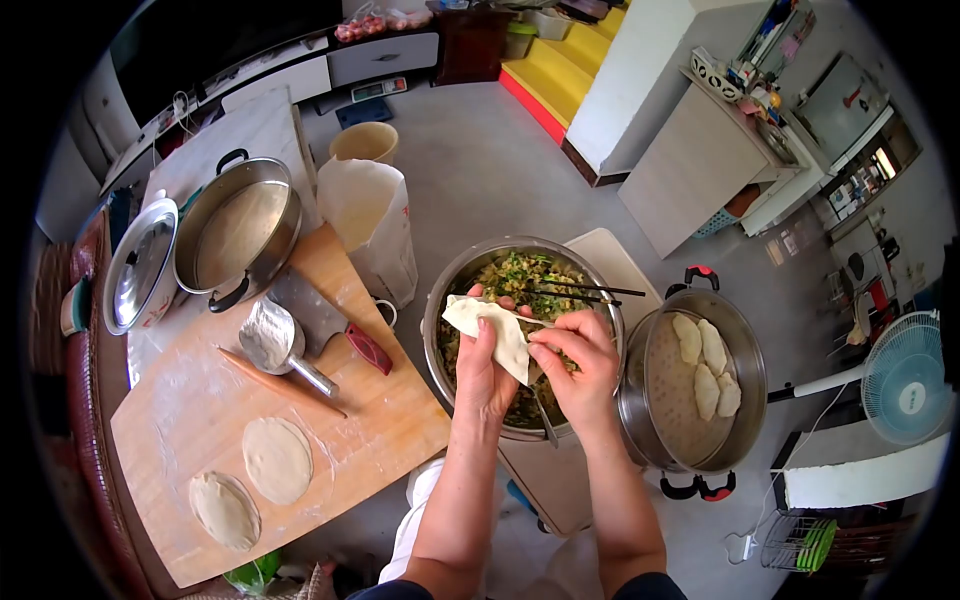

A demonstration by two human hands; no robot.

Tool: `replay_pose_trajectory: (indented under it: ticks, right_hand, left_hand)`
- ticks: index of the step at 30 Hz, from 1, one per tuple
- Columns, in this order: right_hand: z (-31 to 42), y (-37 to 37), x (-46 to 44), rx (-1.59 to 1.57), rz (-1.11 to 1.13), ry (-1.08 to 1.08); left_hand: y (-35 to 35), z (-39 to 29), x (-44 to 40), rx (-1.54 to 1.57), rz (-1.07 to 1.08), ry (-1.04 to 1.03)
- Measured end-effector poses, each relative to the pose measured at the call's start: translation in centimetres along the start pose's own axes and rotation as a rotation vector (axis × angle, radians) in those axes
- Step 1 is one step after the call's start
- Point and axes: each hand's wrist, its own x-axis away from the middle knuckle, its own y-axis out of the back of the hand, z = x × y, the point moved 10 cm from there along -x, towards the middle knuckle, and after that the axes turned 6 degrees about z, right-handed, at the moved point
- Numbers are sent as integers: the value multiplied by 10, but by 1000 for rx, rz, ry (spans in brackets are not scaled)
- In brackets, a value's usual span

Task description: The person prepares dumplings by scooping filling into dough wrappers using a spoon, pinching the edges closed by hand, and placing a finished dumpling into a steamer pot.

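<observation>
Above a steel bowl of chopped green filling (435, 355), my left hand (482, 365) holds a folded piece of dough (508, 345) in its palm and fingers. The fingers of my right hand (582, 355) pinch the dough's right edge. Chopsticks (590, 292) and a spoon (545, 415) rest in the bowl. To the right, a steamer pot (745, 425) holds several folded dumplings (705, 390). Two flat dough rounds (277, 460) lie on the wooden board (380, 440) at the left.
On the board are a rolling pin (280, 383), a metal scoop (268, 335) and a cleaver with a red handle (368, 348). Behind stand an empty pan (240, 225), a lid (142, 262) and a white bag (370, 225). A fan (908, 380) is at the far right.
</observation>
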Motion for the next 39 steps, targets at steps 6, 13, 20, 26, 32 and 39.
replay_pose_trajectory:
  ticks: [6, 13, 20, 26, 32, 39]
  right_hand:
    - [-9, -7, 7, 15, -53, -57]
    - [-5, -8, 6, 55, -95, -84]
    - [5, -10, 5, 170, -177, 59]
    - [10, -10, 7, 183, -236, 78]
    - [3, -10, 10, 121, -257, 64]
    - [-7, -12, 4, -57, -171, -85]
  left_hand:
    - [-2, 2, 2, -52, -18, 10]
    - [-4, 3, 1, -39, -10, -1]
    - [0, 0, 1, -50, -28, -19]
    - [-3, 0, 1, -28, -14, -38]
    - [-5, 0, 2, -36, -25, -40]
    - [-2, 0, 2, -65, -35, -36]
